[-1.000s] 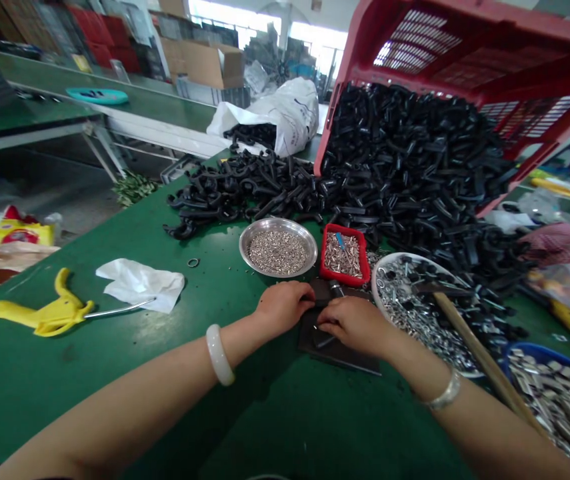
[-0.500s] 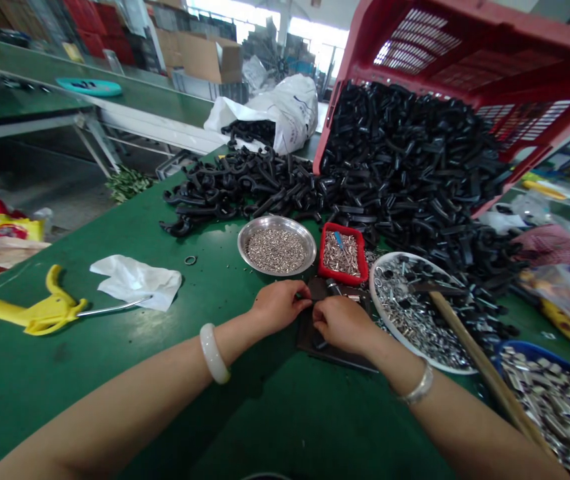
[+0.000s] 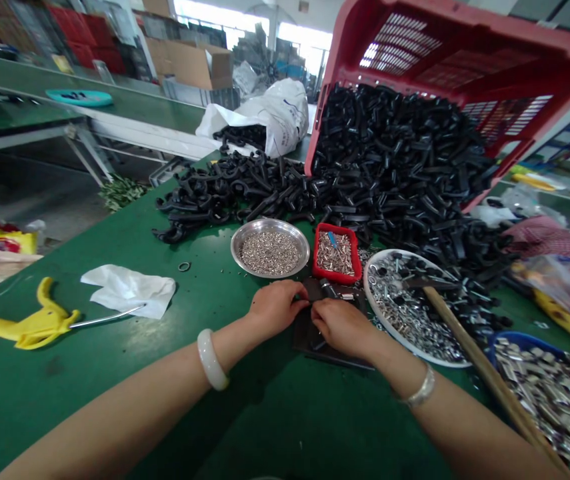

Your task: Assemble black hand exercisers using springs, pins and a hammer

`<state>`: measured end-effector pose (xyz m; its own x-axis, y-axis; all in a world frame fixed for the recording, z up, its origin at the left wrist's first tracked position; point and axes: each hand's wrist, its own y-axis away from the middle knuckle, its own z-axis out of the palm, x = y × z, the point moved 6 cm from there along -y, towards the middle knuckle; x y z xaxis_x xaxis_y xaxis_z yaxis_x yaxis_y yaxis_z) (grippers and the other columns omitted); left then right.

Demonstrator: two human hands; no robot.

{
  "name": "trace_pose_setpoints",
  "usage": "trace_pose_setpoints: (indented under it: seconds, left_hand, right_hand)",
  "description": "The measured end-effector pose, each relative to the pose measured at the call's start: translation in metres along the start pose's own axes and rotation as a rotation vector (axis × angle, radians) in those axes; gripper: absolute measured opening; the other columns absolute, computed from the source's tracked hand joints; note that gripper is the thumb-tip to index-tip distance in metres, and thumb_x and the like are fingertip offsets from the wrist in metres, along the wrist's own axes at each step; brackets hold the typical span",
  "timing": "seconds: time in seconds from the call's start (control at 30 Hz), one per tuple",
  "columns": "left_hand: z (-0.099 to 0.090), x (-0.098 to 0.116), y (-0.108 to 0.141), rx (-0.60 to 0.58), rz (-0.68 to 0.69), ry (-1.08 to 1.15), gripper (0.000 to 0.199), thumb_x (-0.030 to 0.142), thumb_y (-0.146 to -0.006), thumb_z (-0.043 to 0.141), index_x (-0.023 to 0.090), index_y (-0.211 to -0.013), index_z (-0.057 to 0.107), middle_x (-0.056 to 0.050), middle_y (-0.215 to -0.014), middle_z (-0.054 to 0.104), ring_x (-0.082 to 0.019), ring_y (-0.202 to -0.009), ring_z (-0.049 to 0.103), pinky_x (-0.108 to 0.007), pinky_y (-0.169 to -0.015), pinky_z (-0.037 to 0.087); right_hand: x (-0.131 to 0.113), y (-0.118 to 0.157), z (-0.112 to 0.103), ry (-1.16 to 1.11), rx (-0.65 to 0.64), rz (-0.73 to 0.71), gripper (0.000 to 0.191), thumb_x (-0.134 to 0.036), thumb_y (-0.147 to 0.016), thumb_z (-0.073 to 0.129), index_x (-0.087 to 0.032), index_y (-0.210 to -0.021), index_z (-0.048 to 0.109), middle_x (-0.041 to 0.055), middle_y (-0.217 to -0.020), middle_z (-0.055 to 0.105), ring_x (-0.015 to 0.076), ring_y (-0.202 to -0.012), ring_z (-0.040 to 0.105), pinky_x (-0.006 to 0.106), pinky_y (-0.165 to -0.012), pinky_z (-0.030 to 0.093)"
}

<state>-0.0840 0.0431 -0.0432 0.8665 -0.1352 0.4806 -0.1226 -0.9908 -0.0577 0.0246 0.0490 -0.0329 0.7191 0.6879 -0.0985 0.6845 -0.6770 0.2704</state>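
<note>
My left hand (image 3: 279, 307) and my right hand (image 3: 341, 324) meet over a dark metal plate (image 3: 332, 357), thumbs and fingers pinched together around something dark and too small to make out. A dark cylindrical part (image 3: 327, 289) stands just behind my right hand, near a small row of metal pieces (image 3: 347, 297). Behind the hands are a steel bowl (image 3: 303, 248) of tiny metal pieces and a red tray (image 3: 359, 267) of small pins. To the right of them, a white basin (image 3: 371, 293) holds screws and rings.
A hammer's wooden handle (image 3: 459, 330) crosses the right side, by a blue bowl (image 3: 495, 341) of metal parts. Black parts (image 3: 395, 157) spill from a tilted red crate (image 3: 332, 80). A yellow tool (image 3: 39, 325) and white cloth (image 3: 137, 291) lie left.
The camera view has shifted slightly, moving most objects a little to the left. Both hands stay pinched together over the plate, with little visible movement.
</note>
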Motion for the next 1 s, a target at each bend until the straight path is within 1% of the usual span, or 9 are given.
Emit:
trace_pose_setpoints:
  seconds: [0.1, 0.2, 0.4, 0.57, 0.73, 0.87, 1.0]
  left_hand:
    - [-0.001, -0.003, 0.0, 0.011, -0.008, 0.015, 0.016, 0.032, -0.078, 0.052, 0.026, -0.09, 0.06, 0.001, -0.092, 0.062, -0.016, -0.086, 0.056, -0.026, -0.07, 0.043]
    - [-0.002, -0.004, 0.001, 0.001, -0.021, 0.018, 0.016, 0.033, -0.078, 0.052, 0.026, -0.091, 0.06, 0.001, -0.092, 0.062, -0.016, -0.084, 0.056, -0.026, -0.069, 0.042]
    - [-0.003, -0.003, 0.003, -0.025, -0.024, 0.021, 0.017, 0.033, -0.077, 0.053, 0.026, -0.091, 0.061, 0.001, -0.093, 0.062, -0.016, -0.085, 0.056, -0.026, -0.069, 0.042]
    - [0.003, -0.001, 0.005, -0.032, 0.023, 0.035, 0.016, 0.031, -0.077, 0.053, 0.024, -0.089, 0.061, 0.001, -0.089, 0.063, -0.017, -0.082, 0.057, -0.026, -0.068, 0.043]
    - [0.005, 0.002, 0.011, -0.039, 0.04, 0.039, 0.017, 0.031, -0.077, 0.052, 0.024, -0.09, 0.061, 0.0, -0.089, 0.063, -0.017, -0.082, 0.057, -0.025, -0.066, 0.043]
    - [0.005, 0.004, 0.014, -0.044, 0.043, 0.03, 0.017, 0.032, -0.078, 0.051, 0.026, -0.09, 0.06, 0.001, -0.09, 0.063, -0.018, -0.083, 0.058, -0.026, -0.065, 0.043]
    - [0.004, 0.005, 0.015, -0.05, 0.039, 0.018, 0.017, 0.032, -0.078, 0.05, 0.025, -0.09, 0.06, 0.001, -0.09, 0.063, -0.017, -0.082, 0.058, -0.026, -0.065, 0.044]
  right_hand:
    - [0.01, 0.0, -0.003, -0.016, -0.005, 0.032, 0.015, -0.022, -0.077, 0.05, -0.019, -0.081, 0.063, 0.0058, -0.086, 0.066, 0.0175, -0.078, 0.06, 0.025, -0.064, 0.038]
    - [0.018, -0.002, -0.007, 0.023, -0.036, 0.094, 0.014, -0.03, -0.073, 0.055, -0.023, -0.078, 0.067, 0.0049, -0.081, 0.067, 0.0195, -0.076, 0.061, 0.026, -0.061, 0.038]
    - [0.022, -0.008, -0.019, 0.119, -0.004, 0.133, 0.021, -0.028, -0.073, 0.049, -0.023, -0.074, 0.069, 0.0061, -0.075, 0.067, 0.0204, -0.069, 0.061, 0.026, -0.053, 0.036]
    - [0.011, -0.008, -0.015, 0.084, -0.147, 0.082, 0.021, -0.037, -0.067, 0.054, -0.024, -0.073, 0.07, 0.0058, -0.073, 0.068, 0.021, -0.068, 0.062, 0.026, -0.052, 0.037]
    - [0.004, -0.01, -0.011, 0.168, -0.233, 0.124, 0.024, -0.03, -0.064, 0.054, -0.019, -0.078, 0.07, 0.0106, -0.08, 0.068, 0.0247, -0.075, 0.062, 0.028, -0.057, 0.041]
    - [0.001, -0.011, -0.008, 0.164, -0.302, 0.103, 0.027, -0.028, -0.063, 0.053, -0.018, -0.081, 0.069, 0.011, -0.083, 0.068, 0.0241, -0.075, 0.063, 0.028, -0.056, 0.042]
    - [-0.002, -0.009, -0.008, 0.177, -0.298, 0.122, 0.025, -0.023, -0.062, 0.052, -0.017, -0.08, 0.069, 0.0113, -0.083, 0.068, 0.023, -0.073, 0.063, 0.026, -0.053, 0.04]
